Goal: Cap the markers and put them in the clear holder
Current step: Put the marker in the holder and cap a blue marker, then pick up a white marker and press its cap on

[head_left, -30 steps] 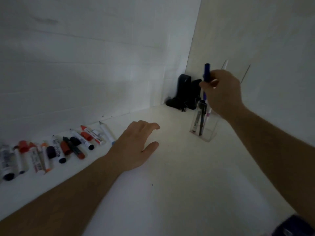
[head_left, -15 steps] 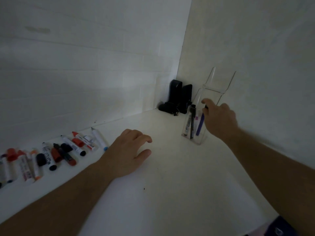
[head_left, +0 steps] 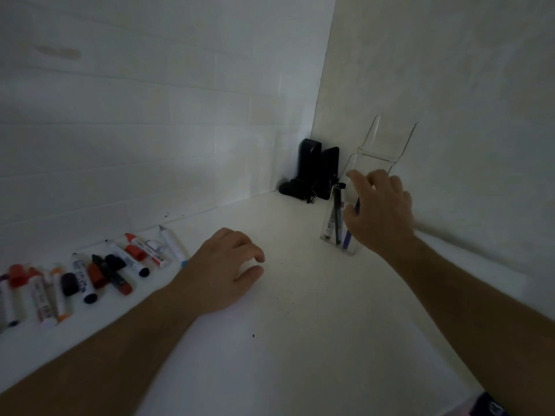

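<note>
Right hand, fingers relaxed and empty, before the clear acrylic holder; left hand rests loosely curled, empty, on the white counter.

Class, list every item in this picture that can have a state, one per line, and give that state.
Clear holder: upright, holding several markers.
Blue marker: standing in the holder.
Black marker: capped, standing in the holder.
Loose markers: lying on the counter, some uncapped.
Right hand: open, at the holder.
Left hand: loosely curled on the counter, holding nothing.

Dim light; white tiled wall meets plain wall above a white counter.
</note>
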A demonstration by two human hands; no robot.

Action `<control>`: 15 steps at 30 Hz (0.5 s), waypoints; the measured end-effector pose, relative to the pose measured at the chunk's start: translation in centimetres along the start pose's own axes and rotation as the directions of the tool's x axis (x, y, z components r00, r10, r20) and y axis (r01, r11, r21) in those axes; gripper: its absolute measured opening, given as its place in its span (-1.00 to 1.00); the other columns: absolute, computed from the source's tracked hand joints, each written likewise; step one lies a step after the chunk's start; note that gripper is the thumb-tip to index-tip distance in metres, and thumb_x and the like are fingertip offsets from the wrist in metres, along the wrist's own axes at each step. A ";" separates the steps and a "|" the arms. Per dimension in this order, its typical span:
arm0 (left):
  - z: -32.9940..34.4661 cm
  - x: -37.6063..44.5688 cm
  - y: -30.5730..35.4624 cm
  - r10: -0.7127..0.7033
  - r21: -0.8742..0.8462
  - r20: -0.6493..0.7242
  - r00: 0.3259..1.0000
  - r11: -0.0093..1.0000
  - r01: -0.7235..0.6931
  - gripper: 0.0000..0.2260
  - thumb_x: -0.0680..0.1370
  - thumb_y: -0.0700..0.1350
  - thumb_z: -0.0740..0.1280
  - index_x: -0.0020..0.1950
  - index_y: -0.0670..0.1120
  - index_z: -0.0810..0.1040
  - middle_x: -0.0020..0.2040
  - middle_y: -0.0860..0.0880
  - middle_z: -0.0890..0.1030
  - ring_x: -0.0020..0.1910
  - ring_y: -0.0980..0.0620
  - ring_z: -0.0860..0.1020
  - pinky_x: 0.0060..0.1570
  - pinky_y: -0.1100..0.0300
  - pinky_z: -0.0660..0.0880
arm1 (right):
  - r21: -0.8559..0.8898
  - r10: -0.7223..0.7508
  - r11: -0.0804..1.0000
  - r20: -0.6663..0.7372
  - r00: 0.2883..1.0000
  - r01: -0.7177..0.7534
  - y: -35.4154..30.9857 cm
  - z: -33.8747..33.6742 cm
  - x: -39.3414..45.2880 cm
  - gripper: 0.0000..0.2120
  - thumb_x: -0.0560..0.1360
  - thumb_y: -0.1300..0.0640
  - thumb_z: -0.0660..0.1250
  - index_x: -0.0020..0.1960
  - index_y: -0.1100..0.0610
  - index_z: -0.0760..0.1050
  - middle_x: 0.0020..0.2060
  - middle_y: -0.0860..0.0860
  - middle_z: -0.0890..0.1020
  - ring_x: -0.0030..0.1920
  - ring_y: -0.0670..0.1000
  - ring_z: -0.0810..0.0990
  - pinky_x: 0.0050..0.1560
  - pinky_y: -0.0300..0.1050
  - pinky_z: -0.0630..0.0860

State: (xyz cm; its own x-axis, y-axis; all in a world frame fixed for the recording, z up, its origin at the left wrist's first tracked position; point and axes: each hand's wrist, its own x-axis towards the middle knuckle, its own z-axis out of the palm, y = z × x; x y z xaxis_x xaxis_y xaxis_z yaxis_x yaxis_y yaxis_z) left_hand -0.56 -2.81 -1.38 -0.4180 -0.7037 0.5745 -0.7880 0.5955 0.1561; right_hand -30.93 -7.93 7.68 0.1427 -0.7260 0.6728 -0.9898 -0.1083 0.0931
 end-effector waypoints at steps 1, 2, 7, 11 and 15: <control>-0.3 0.0 0.0 0.013 0.012 0.004 1.000 1.000 -0.013 -0.83 0.55 0.08 0.28 0.04 0.11 0.63 -0.03 0.14 0.58 0.00 0.11 0.46 0.03 0.22 0.40 | 0.061 -0.028 0.998 -0.028 0.999 0.030 -1.2 0.1 -0.5 -0.44 0.49 -0.01 0.35 0.46 -0.03 0.29 0.14 0.06 0.46 0.11 0.11 0.45 0.06 0.07 0.50; -0.5 0.0 -0.1 0.016 0.032 0.008 1.000 0.999 -0.017 -0.84 0.54 0.06 0.28 -0.02 0.11 0.65 -0.08 0.14 0.61 -0.07 0.10 0.49 -0.01 0.18 0.44 | 0.156 -0.061 0.986 -0.017 0.998 0.063 -2.6 0.4 -1.0 -0.45 0.51 0.01 0.34 0.46 -0.03 0.31 0.15 0.05 0.45 0.13 0.09 0.44 0.10 0.03 0.48; -4.5 0.3 -2.0 -0.371 0.241 -0.204 0.906 0.878 0.414 -0.75 0.49 -0.03 0.23 0.09 0.13 0.62 -0.18 0.04 0.68 -0.07 -0.08 0.56 -0.05 0.02 0.52 | 0.600 -0.225 0.798 0.220 0.949 0.050 -11.1 2.9 -3.0 -0.59 0.56 0.10 0.32 0.40 -0.05 0.45 0.22 -0.04 0.49 0.08 -0.07 0.45 0.23 -0.07 0.48; -7.8 -0.9 -5.3 -0.555 0.271 -0.360 0.750 0.707 0.653 -0.70 0.51 -0.14 0.21 0.14 0.11 0.60 -0.02 -0.08 0.68 0.03 -0.22 0.52 0.00 -0.03 0.49 | 0.741 -0.408 0.667 0.278 0.870 0.076 -17.8 5.0 -3.0 -0.59 0.58 0.05 0.33 0.42 -0.03 0.47 0.24 -0.03 0.52 0.00 -0.10 0.46 0.25 -0.13 0.47; -8.7 -1.8 -7.1 -0.699 0.303 -0.330 0.634 0.558 0.773 -0.64 0.51 -0.15 0.15 0.18 0.16 0.57 0.11 -0.08 0.63 0.12 -0.21 0.46 0.11 -0.06 0.44 | 0.801 -0.531 0.587 0.266 0.804 0.122 -22.7 5.6 -2.4 -0.62 0.62 0.04 0.25 0.43 -0.04 0.45 0.22 0.06 0.53 0.18 0.06 0.51 0.29 -0.08 0.41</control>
State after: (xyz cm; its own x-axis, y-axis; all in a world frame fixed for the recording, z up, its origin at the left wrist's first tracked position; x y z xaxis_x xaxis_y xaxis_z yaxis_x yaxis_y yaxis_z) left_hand 9.72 -2.38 3.50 0.4354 -0.7345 0.5205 -0.8993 -0.3292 0.2878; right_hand -8.79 -7.49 -0.18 0.6420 -0.7072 0.2963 -0.5589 -0.6962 -0.4506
